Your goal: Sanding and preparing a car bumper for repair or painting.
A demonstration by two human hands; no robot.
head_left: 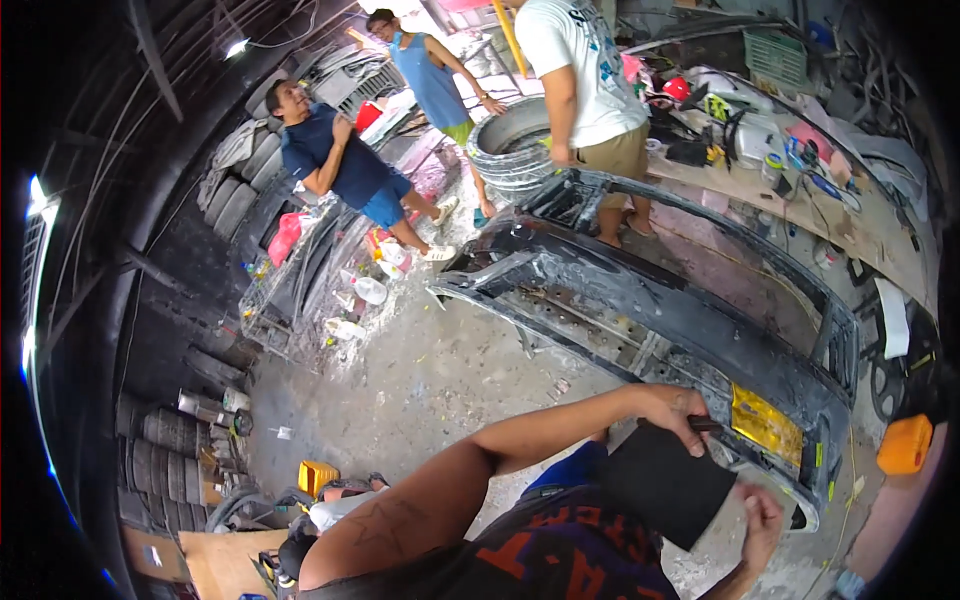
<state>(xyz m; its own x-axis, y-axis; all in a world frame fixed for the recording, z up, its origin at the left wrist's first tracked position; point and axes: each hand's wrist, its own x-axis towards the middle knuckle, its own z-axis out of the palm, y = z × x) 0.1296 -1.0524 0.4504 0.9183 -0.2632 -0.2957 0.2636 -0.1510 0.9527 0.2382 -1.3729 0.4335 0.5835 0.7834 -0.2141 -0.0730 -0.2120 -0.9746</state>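
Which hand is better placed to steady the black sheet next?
Probably the left hand: its thumb overlaps the upper edge of the black sheet. The right hand is by its right corner; contact there is unclear.

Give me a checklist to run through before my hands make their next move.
1. Left hand gripping the black sheet: ok.
2. Right hand firmly gripping the sheet's edge: cannot tell; the fingers are at the edge.
3. Sheet's far side clean: cannot tell; hidden.
4. Yellow patch on the dark bumper-like panel in view: ok.
5. Nobody else beside the panel: not ok; a person in a white shirt stands there.
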